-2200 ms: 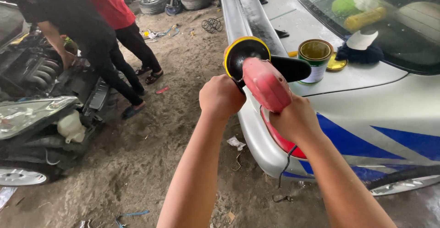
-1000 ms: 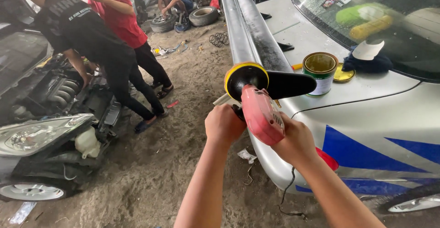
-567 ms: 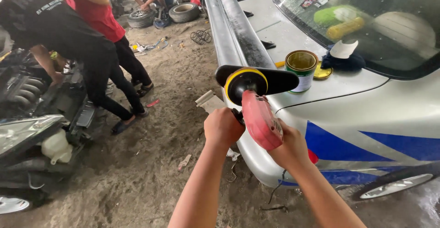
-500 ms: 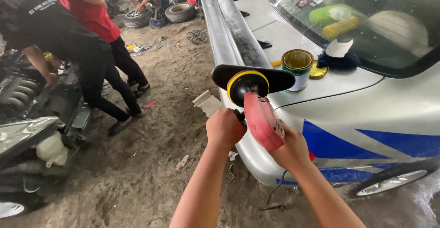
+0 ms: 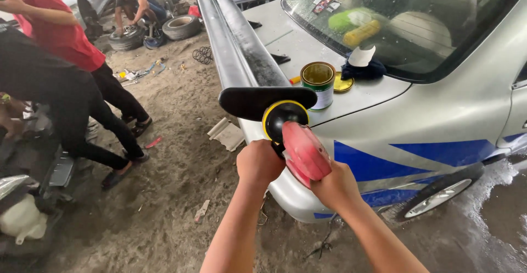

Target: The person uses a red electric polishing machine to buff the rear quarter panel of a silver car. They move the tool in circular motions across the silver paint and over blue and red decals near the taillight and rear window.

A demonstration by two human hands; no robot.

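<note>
Both hands, left hand and right hand, still clamped on red polisher; pad now nearer spoiler.

Left hand hides the polisher side handle; cord too thin to follow.

The car's rear deck carries an open tin, its lid and a dark rag near the window edge; a spoiler runs along its outer edge.
</note>
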